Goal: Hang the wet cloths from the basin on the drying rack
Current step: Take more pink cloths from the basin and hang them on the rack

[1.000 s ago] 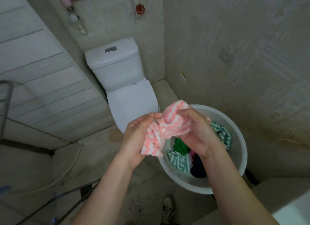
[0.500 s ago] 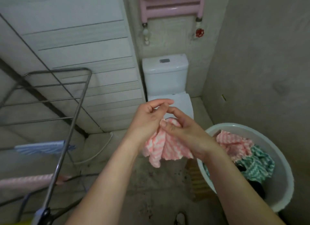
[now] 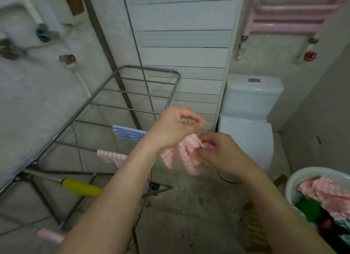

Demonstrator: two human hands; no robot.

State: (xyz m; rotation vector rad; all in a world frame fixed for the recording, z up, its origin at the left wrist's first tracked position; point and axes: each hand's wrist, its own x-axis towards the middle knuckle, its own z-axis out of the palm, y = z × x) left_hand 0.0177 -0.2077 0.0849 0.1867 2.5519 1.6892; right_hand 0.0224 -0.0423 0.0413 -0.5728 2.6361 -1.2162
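A pink-and-white striped cloth (image 3: 187, 155) hangs in front of me, pinched at its top edge by my right hand (image 3: 219, 155). My left hand (image 3: 174, 128) is just above and left of it with its fingers curled; no cloth shows between them. The white basin (image 3: 295, 178) sits at the lower right, with pink, green and dark cloths (image 3: 325, 197) piled in it. The metal drying rack (image 3: 132, 109) stands to the left. A blue striped cloth (image 3: 128, 134) and a pink one (image 3: 111, 157) hang on its bars.
A white toilet (image 3: 250, 124) stands behind my hands against the panelled wall. A yellow-handled tool (image 3: 81, 187) lies under the rack, and another pink cloth (image 3: 51, 234) hangs low at the left. A pink radiator (image 3: 284, 13) is mounted at the upper right.
My view has swung left from the basin to the rack. Both hands carried the pink cloth away from the basin. My left hand has lifted off the cloth.
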